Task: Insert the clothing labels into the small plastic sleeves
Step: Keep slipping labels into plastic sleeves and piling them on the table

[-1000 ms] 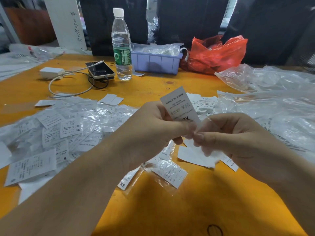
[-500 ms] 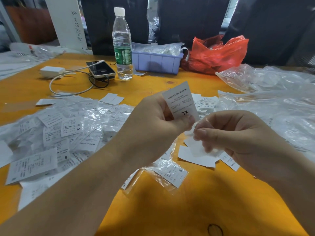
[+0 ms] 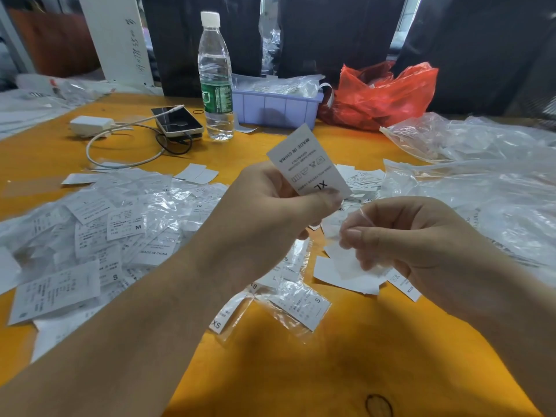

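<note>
Left hand (image 3: 264,218) fingers pinch the XL label (image 3: 307,162) by its bottom edge, long axis tilting up and away, while right hand (image 3: 400,236) fingers pinch a clear sleeve (image 3: 350,260) just beside and below, mouth hard to make out.

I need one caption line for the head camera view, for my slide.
Left hand holds an XL label beside a clear sleeve pinched by right hand.

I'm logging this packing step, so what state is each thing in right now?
XL label: pinched in the left hand, not yet sleeved.
Plastic sleeve: empty, pinched in the right hand.
Water bottle: upright, capped.
Phone: cable plugged in, screen dark.
Red bag: crumpled.
</note>
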{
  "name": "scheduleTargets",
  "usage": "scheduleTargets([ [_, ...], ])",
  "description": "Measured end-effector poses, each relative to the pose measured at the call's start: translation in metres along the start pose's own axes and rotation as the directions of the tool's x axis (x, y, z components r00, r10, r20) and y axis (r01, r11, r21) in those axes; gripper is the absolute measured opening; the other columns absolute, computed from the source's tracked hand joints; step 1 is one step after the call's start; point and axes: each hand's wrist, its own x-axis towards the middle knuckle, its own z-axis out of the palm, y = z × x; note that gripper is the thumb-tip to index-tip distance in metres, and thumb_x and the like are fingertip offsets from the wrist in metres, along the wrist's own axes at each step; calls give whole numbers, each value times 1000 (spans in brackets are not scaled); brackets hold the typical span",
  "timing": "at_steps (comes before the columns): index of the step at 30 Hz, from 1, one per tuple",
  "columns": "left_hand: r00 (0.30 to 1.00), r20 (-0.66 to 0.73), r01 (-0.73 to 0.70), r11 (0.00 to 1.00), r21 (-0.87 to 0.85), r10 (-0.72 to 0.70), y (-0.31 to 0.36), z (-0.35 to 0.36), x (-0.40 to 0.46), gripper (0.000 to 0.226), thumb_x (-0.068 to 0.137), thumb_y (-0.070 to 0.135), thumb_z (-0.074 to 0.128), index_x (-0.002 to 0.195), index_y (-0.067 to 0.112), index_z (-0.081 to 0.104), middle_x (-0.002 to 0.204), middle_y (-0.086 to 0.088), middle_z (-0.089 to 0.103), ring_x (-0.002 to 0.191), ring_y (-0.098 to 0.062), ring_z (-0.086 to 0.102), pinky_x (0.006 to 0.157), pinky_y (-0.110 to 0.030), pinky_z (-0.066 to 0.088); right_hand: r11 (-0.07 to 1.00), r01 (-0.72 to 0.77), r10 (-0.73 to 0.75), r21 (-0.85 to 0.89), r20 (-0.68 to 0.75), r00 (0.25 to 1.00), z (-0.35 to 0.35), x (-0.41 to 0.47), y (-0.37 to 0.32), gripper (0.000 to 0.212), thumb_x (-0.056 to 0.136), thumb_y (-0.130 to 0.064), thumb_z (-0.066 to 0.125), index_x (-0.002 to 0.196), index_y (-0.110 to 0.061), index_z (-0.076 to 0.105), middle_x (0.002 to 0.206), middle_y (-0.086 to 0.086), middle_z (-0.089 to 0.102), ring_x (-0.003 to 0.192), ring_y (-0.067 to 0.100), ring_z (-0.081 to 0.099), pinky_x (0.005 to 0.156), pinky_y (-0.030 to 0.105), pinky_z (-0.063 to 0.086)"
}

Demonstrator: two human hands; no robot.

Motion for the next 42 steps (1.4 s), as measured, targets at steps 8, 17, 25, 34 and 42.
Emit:
scheduleTargets([
  [8, 980, 88, 190, 972, -142, -179, -8, 4, 1, 22, 64, 28, 74, 85, 22, 75, 82, 2, 74, 78, -11, 68, 65, -22, 54, 1000, 7, -6, -25, 54, 999, -1, 0, 1, 19, 63, -21, 85, 78, -13, 77, 68, 2, 68, 60, 12, 59, 57, 19, 49],
  [17, 964, 95, 266, 930, -253, -250, -7, 8, 1, 40, 56, 28, 80, 91, 13, 70, 71, 2, 68, 66, -10, 64, 62, -25, 51, 1000, 13, -13, -1, 76, 997, 0, 0, 1, 18, 62, -22, 78, 76, -12, 77, 73, 6, 70, 63, 14, 60, 59, 21, 51],
  [25, 957, 99, 290, 915, -279, -273, -6, 6, 0, 39, 51, 28, 76, 88, 16, 68, 68, 4, 68, 65, -9, 64, 63, -24, 52, 999, 23, -21, -37, 51, 998, -2, 0, 1, 10, 68, -22, 73, 76, -16, 77, 73, 4, 70, 63, 14, 61, 59, 22, 51],
  [34, 951, 69, 308, 931, -195, -300, -10, 1, 4, 39, 57, 31, 81, 92, 18, 68, 73, 5, 70, 65, -7, 65, 65, -29, 47, 998, 54, -54, 21, 4, 999, -2, -1, -3, 27, 59, -28, 74, 75, -7, 75, 69, 5, 68, 60, 14, 58, 56, 19, 50],
  [42, 951, 122, 301, 942, -150, -284, -7, -2, 3, 46, 55, 37, 78, 95, 16, 68, 69, 7, 69, 60, -5, 61, 58, -22, 47, 995, 92, -94, -44, -47, 995, -1, -2, -4, 28, 60, -33, 71, 75, -10, 76, 64, 2, 67, 60, 15, 59, 57, 21, 50],
])
